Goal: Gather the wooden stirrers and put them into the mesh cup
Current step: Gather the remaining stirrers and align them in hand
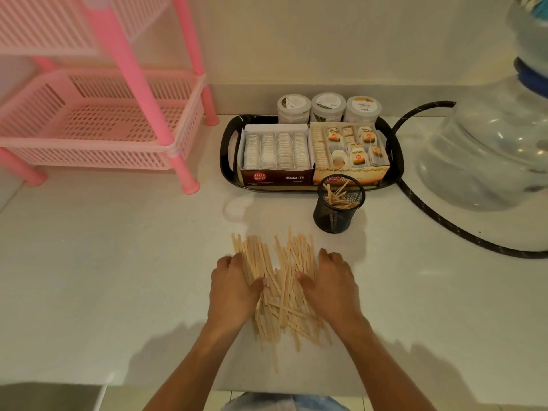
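A loose pile of wooden stirrers (pixel 281 280) lies on the white counter near its front edge. My left hand (pixel 232 287) presses against the pile's left side and my right hand (pixel 332 283) against its right side, palms facing inward, thumbs resting on top of the sticks. Neither hand has lifted any stirrers off the counter. The black mesh cup (pixel 338 213) stands upright beyond the pile, to the right, with several stirrers leaning inside it.
A black tray (pixel 229 149) behind the cup carries two open tea-bag boxes and three round jars. A pink plastic rack (pixel 98 126) stands at back left. A large clear water bottle (pixel 486 155) and a dark hose (pixel 439 229) are on the right.
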Tool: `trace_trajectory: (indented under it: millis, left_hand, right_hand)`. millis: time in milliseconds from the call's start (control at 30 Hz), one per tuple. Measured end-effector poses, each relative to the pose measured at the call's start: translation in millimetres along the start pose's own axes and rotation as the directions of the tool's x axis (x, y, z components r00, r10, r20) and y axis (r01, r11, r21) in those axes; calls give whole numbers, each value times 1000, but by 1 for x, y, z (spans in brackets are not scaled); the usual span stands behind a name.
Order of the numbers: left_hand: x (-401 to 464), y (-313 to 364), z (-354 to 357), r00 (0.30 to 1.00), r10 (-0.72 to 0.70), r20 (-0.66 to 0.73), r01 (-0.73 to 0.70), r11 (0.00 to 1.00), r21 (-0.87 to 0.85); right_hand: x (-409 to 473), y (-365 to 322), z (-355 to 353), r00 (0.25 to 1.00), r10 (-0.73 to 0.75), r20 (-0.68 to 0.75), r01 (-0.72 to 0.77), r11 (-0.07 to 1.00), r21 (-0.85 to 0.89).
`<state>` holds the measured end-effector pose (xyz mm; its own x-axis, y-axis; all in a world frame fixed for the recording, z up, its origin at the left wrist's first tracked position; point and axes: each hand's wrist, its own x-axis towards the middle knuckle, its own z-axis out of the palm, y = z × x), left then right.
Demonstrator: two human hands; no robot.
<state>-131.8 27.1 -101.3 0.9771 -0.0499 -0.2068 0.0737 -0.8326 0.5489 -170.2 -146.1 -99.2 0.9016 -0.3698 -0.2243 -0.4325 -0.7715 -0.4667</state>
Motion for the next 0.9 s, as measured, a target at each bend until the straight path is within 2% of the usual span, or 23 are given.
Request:
trace_trajectory:
  millis: [200, 333, 500, 667, 733, 900]
  left_hand:
    - [3, 10, 5, 1000, 12, -5, -12, 999, -35]
    - [7, 21, 6, 1000, -3, 6, 4, 995, -97]
    - [13, 26, 5, 997, -77, 7, 76, 960, -268]
    - [22, 23, 2, 987, -142, 76, 161, 903, -399]
    - [23, 22, 2, 984, -148, 95, 175, 871, -459]
    - [27, 24, 1, 973, -205, 103, 227, 797, -560]
  right_hand:
    - [4, -24, 7, 995, -88, 38, 92, 991, -93]
    - [11, -31, 11, 991, -126, 42, 129, 989, -68]
    - [20, -30, 15, 994, -107, 35, 108, 994, -9]
    - [24, -27, 15, 997, -63, 53, 48, 967, 251]
    - [23, -25, 14, 997, -47, 64, 19, 925, 379]
    - [25, -20, 7, 992, 69, 108, -119, 809, 576]
